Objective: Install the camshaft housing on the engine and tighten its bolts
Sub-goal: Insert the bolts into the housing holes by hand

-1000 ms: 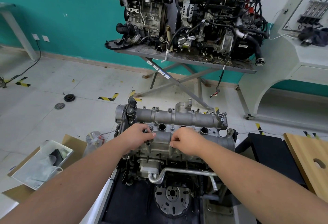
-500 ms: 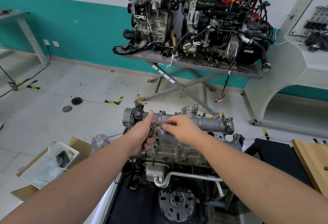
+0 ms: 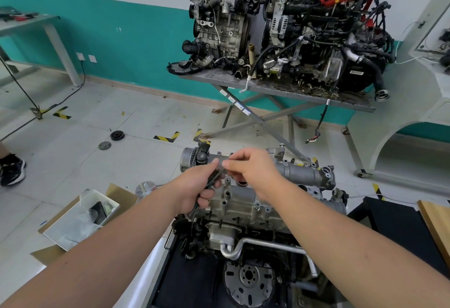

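Observation:
The grey aluminium camshaft housing (image 3: pixel 302 173) lies on top of the engine (image 3: pixel 243 212) at the centre of the view. My left hand (image 3: pixel 197 185) hovers over the housing's left end and grips a bunch of long dark bolts (image 3: pixel 211 182) in its curled fingers. My right hand (image 3: pixel 250 168) is just to the right of it, with thumb and fingers pinching the top end of one of those bolts. Both hands hide the middle of the housing's far tube.
The engine stands on a black stand (image 3: pixel 194 281). An open cardboard box (image 3: pixel 80 220) lies on the floor at the left. Two other engines sit on a grey folding table (image 3: pixel 275 88) behind. A wooden board (image 3: pixel 435 222) is at the right edge. Someone's shoe (image 3: pixel 12 168) is far left.
Both hands lifted off the near side of the housing and came together above its left end. The right hand now pinches a bolt from the bunch in the left hand.

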The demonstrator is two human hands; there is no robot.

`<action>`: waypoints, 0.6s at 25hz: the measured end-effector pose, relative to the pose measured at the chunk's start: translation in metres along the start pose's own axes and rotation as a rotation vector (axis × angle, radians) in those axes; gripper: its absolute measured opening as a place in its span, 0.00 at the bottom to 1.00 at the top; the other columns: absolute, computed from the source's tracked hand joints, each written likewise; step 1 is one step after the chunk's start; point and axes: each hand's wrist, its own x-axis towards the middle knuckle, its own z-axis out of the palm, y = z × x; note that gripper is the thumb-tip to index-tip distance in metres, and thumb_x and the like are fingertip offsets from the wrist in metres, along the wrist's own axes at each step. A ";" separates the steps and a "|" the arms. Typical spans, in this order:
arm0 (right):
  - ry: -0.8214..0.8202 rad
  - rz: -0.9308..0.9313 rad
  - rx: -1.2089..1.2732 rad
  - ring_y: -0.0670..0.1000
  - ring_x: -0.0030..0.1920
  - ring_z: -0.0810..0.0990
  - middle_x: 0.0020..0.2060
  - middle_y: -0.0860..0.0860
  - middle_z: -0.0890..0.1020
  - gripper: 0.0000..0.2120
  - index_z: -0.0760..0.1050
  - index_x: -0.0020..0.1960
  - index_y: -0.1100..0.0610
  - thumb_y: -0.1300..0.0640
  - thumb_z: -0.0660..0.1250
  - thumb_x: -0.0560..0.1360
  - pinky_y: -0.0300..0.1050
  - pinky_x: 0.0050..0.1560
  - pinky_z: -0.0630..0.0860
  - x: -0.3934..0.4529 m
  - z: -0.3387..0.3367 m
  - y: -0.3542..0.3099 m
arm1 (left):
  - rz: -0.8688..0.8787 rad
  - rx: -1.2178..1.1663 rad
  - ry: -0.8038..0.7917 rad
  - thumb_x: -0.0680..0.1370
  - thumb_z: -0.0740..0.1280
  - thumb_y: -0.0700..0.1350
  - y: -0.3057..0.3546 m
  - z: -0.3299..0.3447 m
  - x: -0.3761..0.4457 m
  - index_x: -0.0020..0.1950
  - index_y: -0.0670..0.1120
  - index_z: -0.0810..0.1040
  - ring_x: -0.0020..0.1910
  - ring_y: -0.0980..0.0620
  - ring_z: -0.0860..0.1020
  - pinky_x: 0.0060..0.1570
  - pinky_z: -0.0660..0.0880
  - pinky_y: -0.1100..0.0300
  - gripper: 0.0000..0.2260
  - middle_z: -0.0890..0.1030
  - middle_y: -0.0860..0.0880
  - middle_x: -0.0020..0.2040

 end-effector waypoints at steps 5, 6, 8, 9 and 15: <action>0.009 -0.062 -0.312 0.45 0.37 0.84 0.38 0.50 0.85 0.06 0.81 0.44 0.54 0.63 0.76 0.72 0.42 0.44 0.83 0.004 -0.009 0.013 | -0.019 -0.180 0.171 0.84 0.58 0.55 -0.016 -0.029 0.003 0.43 0.47 0.72 0.22 0.56 0.58 0.22 0.54 0.67 0.15 0.71 0.51 0.30; -0.026 -0.109 -0.498 0.44 0.40 0.84 0.41 0.47 0.85 0.05 0.82 0.45 0.51 0.60 0.76 0.73 0.41 0.48 0.82 0.002 -0.006 0.021 | -0.025 -0.246 0.184 0.83 0.57 0.54 -0.017 -0.033 0.003 0.43 0.47 0.73 0.22 0.56 0.58 0.21 0.54 0.68 0.15 0.71 0.51 0.30; -0.114 -0.213 -0.780 0.46 0.46 0.83 0.47 0.46 0.85 0.05 0.83 0.52 0.50 0.57 0.72 0.76 0.44 0.53 0.80 -0.004 0.001 0.035 | -0.024 -0.321 0.196 0.81 0.56 0.51 -0.018 -0.039 0.003 0.41 0.45 0.73 0.21 0.55 0.59 0.22 0.54 0.68 0.14 0.70 0.50 0.30; -0.150 -0.276 -0.893 0.48 0.48 0.82 0.49 0.47 0.85 0.07 0.83 0.54 0.50 0.56 0.70 0.78 0.46 0.54 0.79 -0.005 0.003 0.039 | -0.020 -0.325 0.207 0.80 0.56 0.49 -0.017 -0.039 0.002 0.40 0.45 0.73 0.21 0.55 0.59 0.22 0.53 0.68 0.13 0.70 0.50 0.30; -0.293 -0.476 -1.230 0.56 0.51 0.79 0.48 0.52 0.83 0.07 0.80 0.53 0.54 0.57 0.64 0.79 0.52 0.51 0.77 -0.001 0.000 0.035 | -0.032 -0.229 0.248 0.84 0.58 0.49 -0.019 -0.030 0.003 0.44 0.45 0.75 0.21 0.57 0.61 0.19 0.55 0.67 0.13 0.72 0.51 0.30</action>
